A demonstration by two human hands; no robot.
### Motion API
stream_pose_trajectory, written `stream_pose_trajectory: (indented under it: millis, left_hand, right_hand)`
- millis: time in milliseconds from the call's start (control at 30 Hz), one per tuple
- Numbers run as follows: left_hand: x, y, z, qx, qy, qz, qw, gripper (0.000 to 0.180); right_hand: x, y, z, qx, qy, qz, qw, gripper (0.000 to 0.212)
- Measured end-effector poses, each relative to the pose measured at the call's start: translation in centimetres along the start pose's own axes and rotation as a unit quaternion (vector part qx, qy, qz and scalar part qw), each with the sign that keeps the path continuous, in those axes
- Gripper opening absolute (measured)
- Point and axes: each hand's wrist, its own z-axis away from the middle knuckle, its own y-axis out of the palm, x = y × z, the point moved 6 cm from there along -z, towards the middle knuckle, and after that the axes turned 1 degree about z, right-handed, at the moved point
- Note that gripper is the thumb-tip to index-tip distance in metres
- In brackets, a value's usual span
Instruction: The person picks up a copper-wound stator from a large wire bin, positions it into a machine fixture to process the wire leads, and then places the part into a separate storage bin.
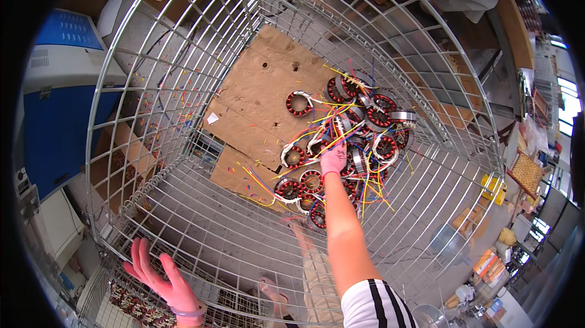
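Cardboard [241, 93] lining 1 wire cage [99, 90], 12+ wired ring coils [378, 116] heaped toward its R side; R hand [334, 158] among 'em, can't tell grip; L hand [159, 274] spread wide, nr cage's near-left side.

My right hand [334, 160] and left hand [167, 285] both wear pink. I see a white sleeve [373, 305] with black stripes, red-and-black rings [289, 107], yellow, blue, red and white wires [334, 115], brown cardboard [250, 109] with dark spots, a silver gridded basket [98, 91], and a blue-and-white cabinet [64, 139].
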Motion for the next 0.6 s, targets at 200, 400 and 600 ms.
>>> stream_pose_trajectory:
  millis: [200, 400, 600]
  left_hand:
    - [-0.2, -0.6, -0.1, -0.016, 0.016, -0.016, 1.000, 0.041]
    - [0.1, -2.3, 0.3, -0.036, 0.018, 0.023, 0.999, 0.041]
    - [0.0, -3.6, 7.4, 0.200, -0.054, 0.572, 0.794, 0.032]
  right_hand:
    - [0.3, -3.6, 4.6, 0.038, -0.058, -0.068, 0.995, 0.048]
    - [-3.3, -11.5, 15.8, 0.293, 0.199, -0.626, 0.695, 0.020]
    - [9.1, -29.7, 36.7, 0.479, -0.165, -0.376, 0.776, 0.034]
